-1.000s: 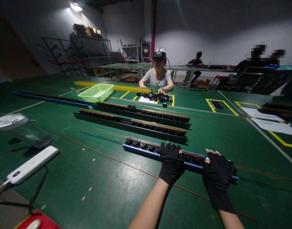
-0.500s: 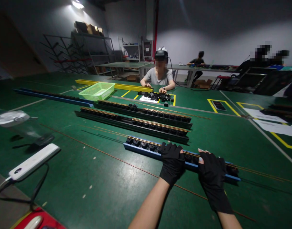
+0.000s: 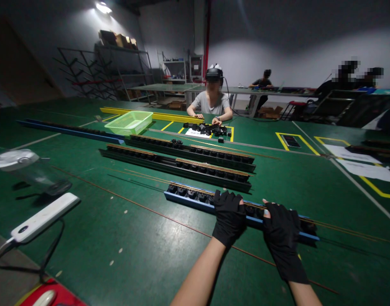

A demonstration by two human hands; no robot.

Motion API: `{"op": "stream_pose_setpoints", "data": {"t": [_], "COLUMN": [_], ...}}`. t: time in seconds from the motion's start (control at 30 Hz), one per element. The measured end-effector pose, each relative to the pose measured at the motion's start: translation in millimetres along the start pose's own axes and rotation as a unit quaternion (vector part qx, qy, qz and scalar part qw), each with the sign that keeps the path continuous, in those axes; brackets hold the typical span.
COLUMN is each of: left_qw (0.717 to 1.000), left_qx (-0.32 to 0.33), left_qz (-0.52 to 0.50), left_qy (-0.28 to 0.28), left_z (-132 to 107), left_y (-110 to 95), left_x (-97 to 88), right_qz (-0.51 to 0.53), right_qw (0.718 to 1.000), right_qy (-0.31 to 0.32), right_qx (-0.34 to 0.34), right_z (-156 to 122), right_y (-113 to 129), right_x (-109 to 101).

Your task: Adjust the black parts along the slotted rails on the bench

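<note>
A short blue rail [image 3: 189,201] lies on the green table, filled with a row of black blocks [image 3: 202,197]. Two thin copper-coloured rods [image 3: 337,228] run along its top and stick out past both ends. In black fingerless gloves, both my hands grip this rail from above. My left hand [image 3: 229,217] is closed over its middle, fingers across the blocks. Farther right, my right hand [image 3: 282,231] is closed over the rail, its thumb along the near side. What lies under both palms is hidden.
Beyond lie two dark rails [image 3: 210,171] with blocks and rods, a long blue rail [image 3: 70,131], a green basket [image 3: 129,123] and a yellow rail [image 3: 178,118]. One rod [image 3: 143,207] crosses the near table. A power strip [image 3: 44,217] sits left. A co-worker [image 3: 210,102] handles black parts opposite.
The view has shifted very slightly. Both my hands keep the same grip on the blue rail, which lies in the same place.
</note>
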State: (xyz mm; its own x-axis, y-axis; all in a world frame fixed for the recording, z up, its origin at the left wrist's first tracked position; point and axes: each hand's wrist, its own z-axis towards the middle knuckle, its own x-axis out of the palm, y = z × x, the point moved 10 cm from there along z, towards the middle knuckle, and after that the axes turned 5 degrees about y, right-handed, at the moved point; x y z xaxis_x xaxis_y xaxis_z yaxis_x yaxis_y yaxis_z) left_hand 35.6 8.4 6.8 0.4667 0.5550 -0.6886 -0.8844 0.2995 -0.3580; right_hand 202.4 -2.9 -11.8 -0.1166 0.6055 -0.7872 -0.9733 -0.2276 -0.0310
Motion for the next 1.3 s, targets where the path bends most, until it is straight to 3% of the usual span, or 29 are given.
{"op": "stream_pose_setpoints", "data": {"t": [1.3], "left_qw": [0.999], "left_qx": [0.009], "left_qz": [0.033], "left_qy": [0.005], "left_z": [0.6], "left_y": [-4.8], "left_x": [-2.5], "right_qz": [0.007], "right_qw": [1.0], "right_qy": [-0.007], "right_qx": [0.013], "right_z": [0.1], "right_y": [-3.7], "right_x": [3.4]}}
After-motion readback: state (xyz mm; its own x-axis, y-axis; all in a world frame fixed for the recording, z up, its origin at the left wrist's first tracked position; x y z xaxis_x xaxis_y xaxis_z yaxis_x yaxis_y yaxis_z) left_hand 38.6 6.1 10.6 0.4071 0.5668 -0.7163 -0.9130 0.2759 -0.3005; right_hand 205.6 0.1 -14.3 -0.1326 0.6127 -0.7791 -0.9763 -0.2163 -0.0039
